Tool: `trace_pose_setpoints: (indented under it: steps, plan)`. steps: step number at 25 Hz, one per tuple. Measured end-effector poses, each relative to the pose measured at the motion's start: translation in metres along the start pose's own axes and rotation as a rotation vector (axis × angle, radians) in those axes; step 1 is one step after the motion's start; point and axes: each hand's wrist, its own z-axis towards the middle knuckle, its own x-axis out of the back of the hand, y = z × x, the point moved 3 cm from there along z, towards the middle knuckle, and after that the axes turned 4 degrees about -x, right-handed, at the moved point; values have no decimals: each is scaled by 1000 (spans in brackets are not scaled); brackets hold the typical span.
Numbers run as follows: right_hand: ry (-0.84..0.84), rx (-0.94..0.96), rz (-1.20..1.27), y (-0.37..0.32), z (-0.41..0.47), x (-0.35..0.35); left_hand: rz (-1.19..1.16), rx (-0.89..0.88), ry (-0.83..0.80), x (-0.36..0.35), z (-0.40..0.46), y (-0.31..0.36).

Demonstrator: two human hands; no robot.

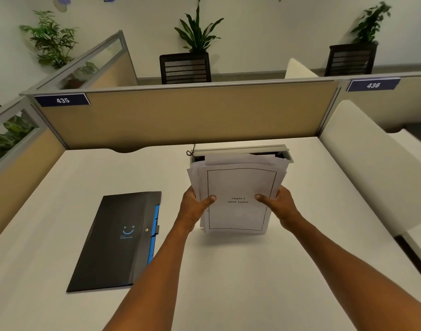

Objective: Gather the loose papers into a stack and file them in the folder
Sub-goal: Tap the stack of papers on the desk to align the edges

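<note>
A stack of white papers (238, 187) stands upright on its lower edge on the white desk (252, 271), its sheets uneven at the top. The front page reads "Chapter 4 SWOT Analysis" inside a thin border. My left hand (196, 206) grips the stack's left side, thumb on the front page. On the opposite side my right hand (277, 203) holds it the same way. A black folder (116, 240) with a blue smiley and blue tabs lies flat and closed to the left of my left forearm.
A grey cable box (243, 149) with a raised lid sits right behind the papers. Tan cubicle partitions (180, 115) with labels 435 and 436 enclose the desk at the back and left. A white divider (372, 168) stands on the right.
</note>
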Motion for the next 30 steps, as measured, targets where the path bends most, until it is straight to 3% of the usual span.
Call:
trace_pose_setpoints:
  steps: [7, 16, 25, 30]
  plan:
    - [117, 48, 39, -11, -6, -10, -42, -42, 45, -6, -2, 10]
    - [76, -12, 2, 2, -17, -10, 9, -49, -31, 1, -8, 4]
    - [118, 89, 20, -33, -13, -8, -31, -47, -74, -3, -2, 12]
    - [356, 216, -38, -46, -13, 4, -53, -32, -55, -7, -2, 11]
